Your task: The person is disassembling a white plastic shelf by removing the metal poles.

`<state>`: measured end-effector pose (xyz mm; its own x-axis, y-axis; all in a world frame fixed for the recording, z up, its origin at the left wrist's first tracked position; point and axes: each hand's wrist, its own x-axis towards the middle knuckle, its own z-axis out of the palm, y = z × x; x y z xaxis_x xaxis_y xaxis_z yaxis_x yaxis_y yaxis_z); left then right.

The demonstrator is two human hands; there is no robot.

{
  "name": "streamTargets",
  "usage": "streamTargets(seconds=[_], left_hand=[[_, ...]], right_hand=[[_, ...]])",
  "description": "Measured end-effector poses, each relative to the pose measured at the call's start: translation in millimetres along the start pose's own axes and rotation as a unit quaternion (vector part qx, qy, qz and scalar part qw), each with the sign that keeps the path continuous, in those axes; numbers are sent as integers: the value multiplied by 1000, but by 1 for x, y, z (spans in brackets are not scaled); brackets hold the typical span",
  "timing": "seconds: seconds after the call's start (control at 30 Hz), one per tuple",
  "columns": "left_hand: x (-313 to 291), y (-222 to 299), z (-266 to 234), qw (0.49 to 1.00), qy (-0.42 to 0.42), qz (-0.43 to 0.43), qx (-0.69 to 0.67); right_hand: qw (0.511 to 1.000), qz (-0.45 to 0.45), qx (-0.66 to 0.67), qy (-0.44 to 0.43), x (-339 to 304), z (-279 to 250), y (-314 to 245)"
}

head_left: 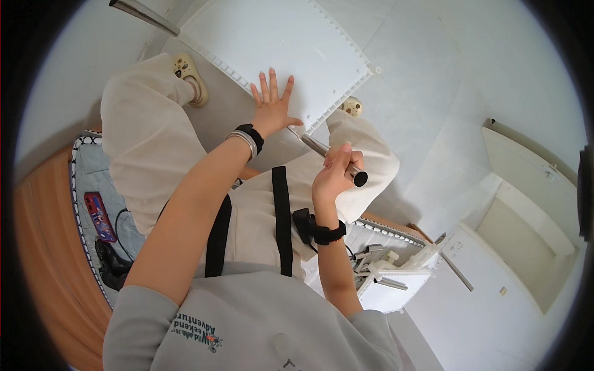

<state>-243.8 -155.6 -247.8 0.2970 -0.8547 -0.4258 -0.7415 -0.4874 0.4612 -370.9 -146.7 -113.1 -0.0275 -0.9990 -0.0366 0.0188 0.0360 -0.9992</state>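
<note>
A white plastic panel (278, 37) with a ribbed rim lies in front of me between my feet. My left hand (271, 110) is pressed flat on its near part, fingers spread. My right hand (332, 176) is wrapped round a shiny metal tube (316, 146) with a black end cap pointing toward me. The tube's far end is at the panel's near corner; whether it is seated there I cannot tell. Another metal tube (148, 18) sticks out from the panel's far left corner.
On the right, more metal tubes (456, 271) and white plastic parts (396, 290) lie in a pile. A phone in a red patterned case (99, 216) rests on the grey cushion to my left. A white cabinet with a raised lid (532, 161) stands at the far right.
</note>
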Motion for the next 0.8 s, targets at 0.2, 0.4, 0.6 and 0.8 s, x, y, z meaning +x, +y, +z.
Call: streamTargets(seconds=[0.2,0.4,0.6,0.8], left_hand=[[3,6,-4,999,-33,-19,21],[9,13,0,999,-22,-35,29],[11,17,-3,997,-39,-53,49],[12,17,4,998,-11,-49,32]], right_hand=[[996,-34,33,-80,15,-14,3],[984,-8,13,-176,33,-26,0],[990,-138,-30,-27,26,-2,-2],[970,9,1,-241,45,-24,-9]])
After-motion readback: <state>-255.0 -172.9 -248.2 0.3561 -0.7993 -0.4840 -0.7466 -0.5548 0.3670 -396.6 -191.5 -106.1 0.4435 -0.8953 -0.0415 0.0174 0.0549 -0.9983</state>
